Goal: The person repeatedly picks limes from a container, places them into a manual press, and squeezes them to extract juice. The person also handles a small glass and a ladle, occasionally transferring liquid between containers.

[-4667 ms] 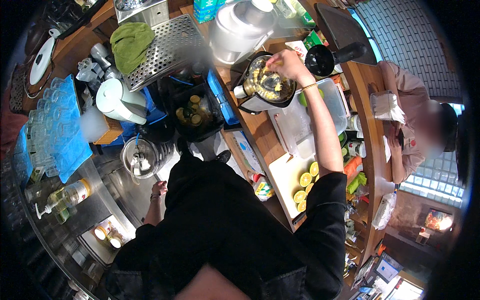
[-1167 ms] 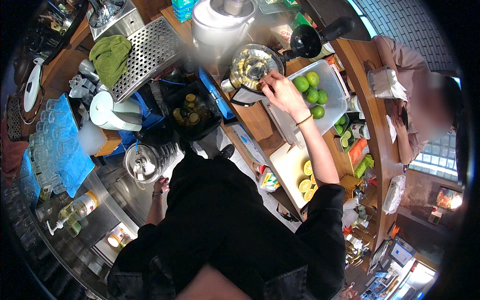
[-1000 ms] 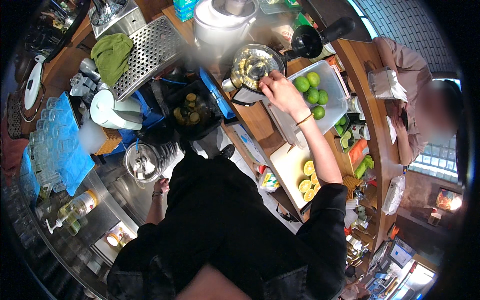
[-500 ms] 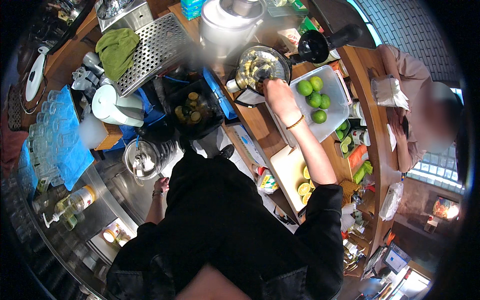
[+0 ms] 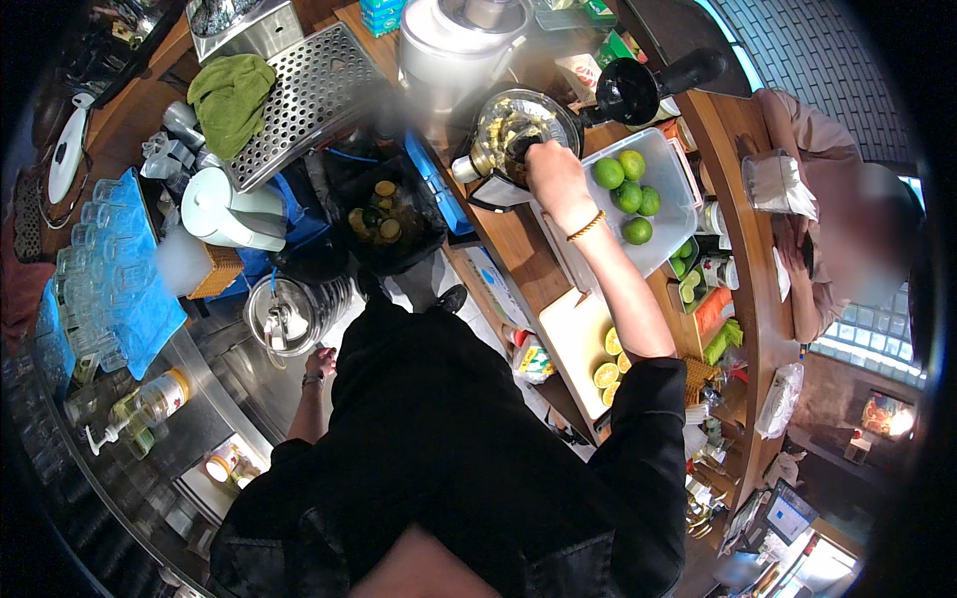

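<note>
My right hand, with a braided band at the wrist, reaches over the round bowl of a citrus juicer holding wet yellowish pulp. Its fingers are closed and point down at a dark part in the bowl; what they grip is hidden. The juicer's black press cup and lever are swung out to the right. Beside the hand, several whole green limes lie in a clear plastic tub. My left hand hangs low beside my left hip, fingers loosely bent, and nothing shows in it.
Orange halves lie on a cutting board. A black-lined bin with discarded fruit halves stands below. Glasses, a pale green jug and a steel keg-like container are on the left. Across the counter sits a person.
My right hand has shifted slightly down, away from the far side of the bowl. The left hand has turned a little and risen slightly. The limes have stayed put.
</note>
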